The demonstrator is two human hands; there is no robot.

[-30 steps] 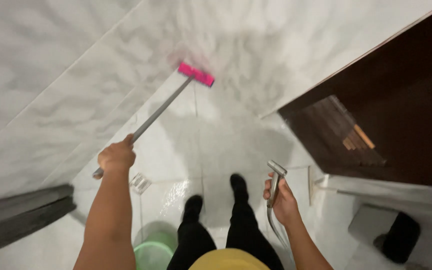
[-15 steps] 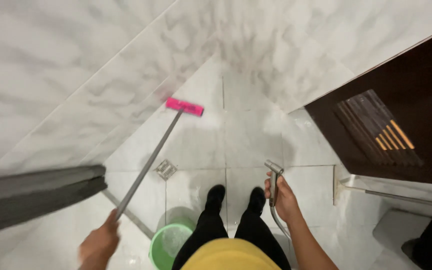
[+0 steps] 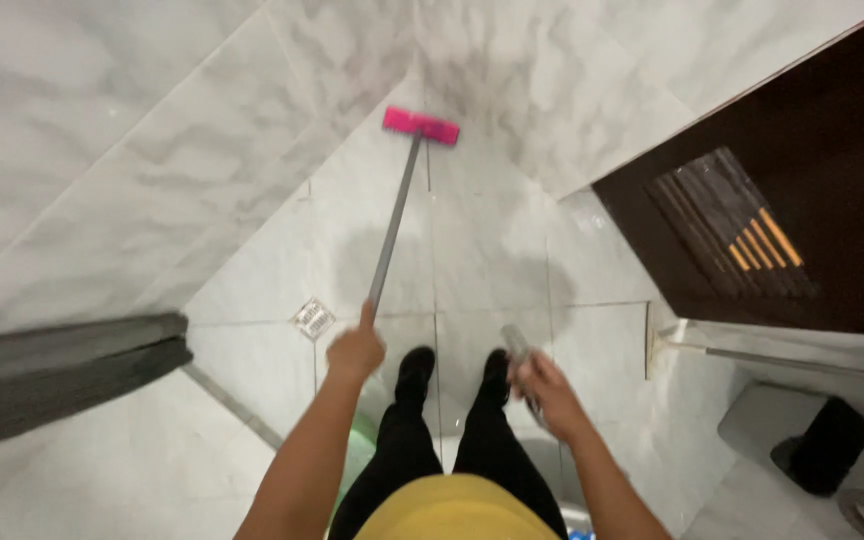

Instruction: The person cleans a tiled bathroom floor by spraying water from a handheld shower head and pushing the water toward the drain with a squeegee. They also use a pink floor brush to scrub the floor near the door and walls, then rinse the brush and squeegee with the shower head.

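Two hands work here: your left hand grips the brush handle, its pink head far. Your right hand clasps a metal sprayer.

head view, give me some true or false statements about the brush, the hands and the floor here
1. The left hand grips the grey handle of a long brush with a pink head. True.
2. The pink brush head lies by the floor drain. False: it sits far out by the foot of the marble wall, well away from the drain.
3. The right hand holds a metal spray nozzle. True.
4. The right hand is also on the brush handle. False: only the left hand holds it.
5. A dark wooden door with a slatted vent stands on the left. False: it is on the right.
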